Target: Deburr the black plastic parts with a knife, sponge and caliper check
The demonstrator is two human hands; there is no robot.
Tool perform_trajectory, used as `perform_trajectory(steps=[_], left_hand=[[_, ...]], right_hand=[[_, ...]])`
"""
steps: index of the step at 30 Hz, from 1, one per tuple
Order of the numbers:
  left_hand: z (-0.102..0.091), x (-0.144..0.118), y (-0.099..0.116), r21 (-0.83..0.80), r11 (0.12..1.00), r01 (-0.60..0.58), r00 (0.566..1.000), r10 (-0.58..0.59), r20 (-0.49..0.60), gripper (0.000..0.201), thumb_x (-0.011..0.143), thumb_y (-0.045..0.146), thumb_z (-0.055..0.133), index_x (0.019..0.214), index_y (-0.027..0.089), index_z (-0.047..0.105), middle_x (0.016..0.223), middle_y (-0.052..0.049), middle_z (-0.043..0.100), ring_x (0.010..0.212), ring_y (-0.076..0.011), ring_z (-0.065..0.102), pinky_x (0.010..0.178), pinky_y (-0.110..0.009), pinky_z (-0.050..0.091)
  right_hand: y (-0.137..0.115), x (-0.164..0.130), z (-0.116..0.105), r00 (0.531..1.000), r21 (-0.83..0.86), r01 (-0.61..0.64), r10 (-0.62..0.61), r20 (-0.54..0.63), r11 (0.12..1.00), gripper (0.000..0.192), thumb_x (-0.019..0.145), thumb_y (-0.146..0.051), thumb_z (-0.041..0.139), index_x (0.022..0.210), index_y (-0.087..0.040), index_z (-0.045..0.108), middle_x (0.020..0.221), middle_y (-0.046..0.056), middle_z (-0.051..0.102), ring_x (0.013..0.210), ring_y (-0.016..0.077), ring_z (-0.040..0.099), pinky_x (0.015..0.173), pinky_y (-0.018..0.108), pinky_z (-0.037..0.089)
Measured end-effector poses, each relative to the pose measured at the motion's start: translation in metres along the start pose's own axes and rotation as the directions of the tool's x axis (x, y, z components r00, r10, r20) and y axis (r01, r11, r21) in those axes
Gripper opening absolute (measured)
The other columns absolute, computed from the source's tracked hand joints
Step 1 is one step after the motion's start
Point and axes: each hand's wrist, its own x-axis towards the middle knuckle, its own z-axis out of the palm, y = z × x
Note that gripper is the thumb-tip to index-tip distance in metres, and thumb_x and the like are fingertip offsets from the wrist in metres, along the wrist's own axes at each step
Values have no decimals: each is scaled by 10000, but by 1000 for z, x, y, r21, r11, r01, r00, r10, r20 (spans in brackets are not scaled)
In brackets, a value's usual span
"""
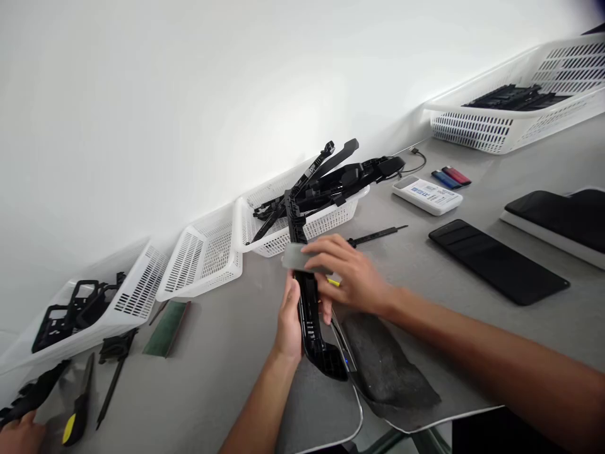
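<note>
My left hand (289,321) is closed around a long black plastic trim part (309,309), which stands out from the table at a slant. Its lower end is curved and widened. My right hand (352,274) grips a flat grey sheet, sandpaper-like (299,257), and lays it across the upper half of the trim part. Fingers of that hand also curl behind the part. Something yellow (334,282) shows just under the right hand; what it belongs to is hidden. A dark grey cloth (385,366) lies below the right forearm.
White baskets (222,274) line the wall, several holding black parts (340,180). At right are a black phone (498,258), a white power bank (428,194) and two lighters (447,179). A green sheet (167,328) and yellow-black knife (78,410) lie left, near another person's hand (23,435).
</note>
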Motion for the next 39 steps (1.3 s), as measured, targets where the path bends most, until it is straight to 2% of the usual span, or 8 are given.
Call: perform_trajectory(steps=[4, 9, 13, 20, 25, 27, 32, 39], left_hand=[[2, 1, 1, -28, 998, -49, 998, 50, 38, 412, 966, 602, 691, 1110, 229, 590, 892, 2, 698, 528, -110, 587, 459, -233, 431], [-2, 2, -3, 20, 999, 28, 996, -30, 87, 513, 996, 698, 574, 1029, 186, 582, 616, 35, 590, 424, -103, 493, 417, -215, 380], [-2, 2, -4, -12, 999, 33, 990, -31, 139, 488, 962, 668, 652, 1099, 206, 574, 841, 3, 705, 413, -88, 510, 372, -221, 381], [-5, 2, -4, 11, 997, 82, 997, -82, -11, 540, 943, 724, 629, 946, 186, 585, 554, 43, 576, 391, -112, 526, 395, -206, 388], [0, 1, -3, -19, 996, 86, 987, -83, 137, 504, 949, 665, 669, 1169, 224, 564, 844, 16, 704, 418, -103, 564, 350, -212, 416], [-1, 1, -3, -6, 996, 89, 986, -87, 139, 511, 961, 672, 646, 1191, 224, 562, 786, 18, 705, 404, -111, 562, 358, -212, 418], [-3, -1, -6, 15, 991, 131, 986, -132, 102, 567, 955, 745, 578, 822, 195, 539, 578, -14, 650, 418, -136, 580, 438, -228, 437], [-3, 1, -8, 1, 995, 96, 979, -94, 179, 458, 1000, 619, 598, 1251, 248, 503, 630, 34, 676, 424, -152, 578, 443, -222, 440]], right_hand=[[7, -1, -1, 990, -43, -114, 110, -92, 993, 242, 854, -53, 619, 1003, -242, 648, 1191, 90, 737, 1088, 290, 626, 913, 477, 574], [4, 0, -3, 1000, 6, -10, 10, -5, 1000, 241, 850, -87, 630, 1034, -243, 650, 1185, 78, 738, 1088, 290, 607, 913, 465, 570], [7, 0, -3, 994, -2, -91, 91, -60, 996, 250, 859, -81, 598, 1045, -240, 649, 1239, 97, 726, 1109, 287, 641, 944, 478, 564], [-4, -3, 1, 998, 101, -49, 44, 46, 994, 253, 888, -160, 624, 1124, -243, 661, 1230, 102, 728, 1084, 272, 685, 923, 454, 595], [9, -2, -1, 991, -35, -120, 117, -70, 992, 218, 930, -144, 637, 1111, -259, 680, 1286, 98, 722, 1162, 299, 653, 980, 506, 575], [8, -1, -2, 991, -35, -125, 123, -46, 992, 220, 908, -139, 645, 1091, -254, 686, 1268, 97, 726, 1140, 298, 651, 958, 499, 583], [-4, -1, -1, 995, 73, 5, -13, 102, 997, 224, 872, -129, 648, 1062, -237, 692, 1227, 79, 751, 1090, 275, 648, 894, 456, 609], [2, 0, -1, 997, -39, -75, 74, -31, 996, 175, 914, -122, 645, 1017, -254, 697, 1243, 71, 760, 1110, 292, 629, 933, 505, 597]])
